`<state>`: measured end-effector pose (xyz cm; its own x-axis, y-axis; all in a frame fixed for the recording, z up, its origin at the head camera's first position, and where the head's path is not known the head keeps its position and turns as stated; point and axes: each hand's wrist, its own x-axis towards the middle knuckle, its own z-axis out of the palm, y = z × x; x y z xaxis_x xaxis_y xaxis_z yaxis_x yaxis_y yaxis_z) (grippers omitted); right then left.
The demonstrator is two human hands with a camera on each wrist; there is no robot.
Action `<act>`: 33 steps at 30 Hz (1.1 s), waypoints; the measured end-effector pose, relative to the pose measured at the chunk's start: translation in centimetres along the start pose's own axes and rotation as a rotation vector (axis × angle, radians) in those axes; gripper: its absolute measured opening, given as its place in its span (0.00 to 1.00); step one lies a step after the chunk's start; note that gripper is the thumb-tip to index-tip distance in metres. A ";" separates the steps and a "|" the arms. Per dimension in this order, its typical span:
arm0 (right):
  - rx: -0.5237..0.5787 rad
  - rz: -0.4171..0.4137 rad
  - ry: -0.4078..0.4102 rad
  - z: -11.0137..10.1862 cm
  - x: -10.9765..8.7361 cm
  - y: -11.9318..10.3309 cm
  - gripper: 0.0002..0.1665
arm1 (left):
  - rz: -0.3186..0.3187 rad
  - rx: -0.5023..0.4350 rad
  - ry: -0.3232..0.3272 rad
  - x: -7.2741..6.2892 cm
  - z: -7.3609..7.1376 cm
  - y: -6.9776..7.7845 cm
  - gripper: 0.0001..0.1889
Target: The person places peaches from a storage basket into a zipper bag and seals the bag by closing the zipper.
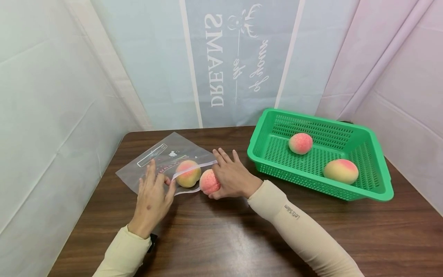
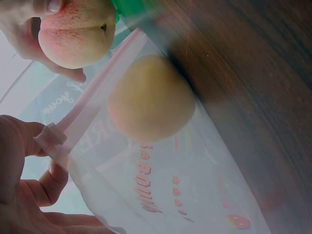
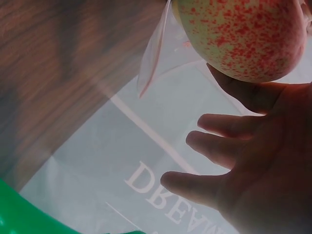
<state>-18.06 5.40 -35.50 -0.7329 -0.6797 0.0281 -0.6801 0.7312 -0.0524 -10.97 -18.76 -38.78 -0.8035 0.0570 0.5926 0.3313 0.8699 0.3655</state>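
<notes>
A clear zip bag (image 1: 149, 159) with red print lies on the table, its mouth toward the right. Inside it, near the mouth, sits a yellow-pink peach (image 1: 188, 174). My left hand (image 1: 152, 196) pinches the bag's edge by the slider (image 2: 51, 139) between thumb and finger. At the opening, my right hand (image 1: 233, 175) holds a second, pinker peach (image 1: 209, 182) between thumb and index finger, the other fingers spread. In the left wrist view this held peach (image 2: 78, 34) is just outside the zip strip.
To the right stands a green plastic basket (image 1: 320, 115) with a pink peach (image 1: 300, 143) and a yellow-pink peach (image 1: 341, 171) in it. The brown wooden table (image 1: 214, 238) runs back to a printed curtain (image 1: 242, 69), with white sheeting (image 1: 45, 115) at the left.
</notes>
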 end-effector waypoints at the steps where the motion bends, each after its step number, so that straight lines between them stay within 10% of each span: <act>1: 0.001 -0.002 0.001 0.1 0.1 0.0 0.41 | 0.003 0.001 0.002 0.0 0.0 0.0 0.12; 33: 0.094 0.051 0.058 2.0 1.7 -0.7 0.43 | 0.070 -0.012 -0.012 0.0 0.2 0.1 0.12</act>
<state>-18.83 3.63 -37.41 -0.7681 -0.6352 0.0805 -0.6395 0.7544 -0.1484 -11.04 -18.59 -38.94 -0.7842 0.1236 0.6081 0.3928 0.8576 0.3321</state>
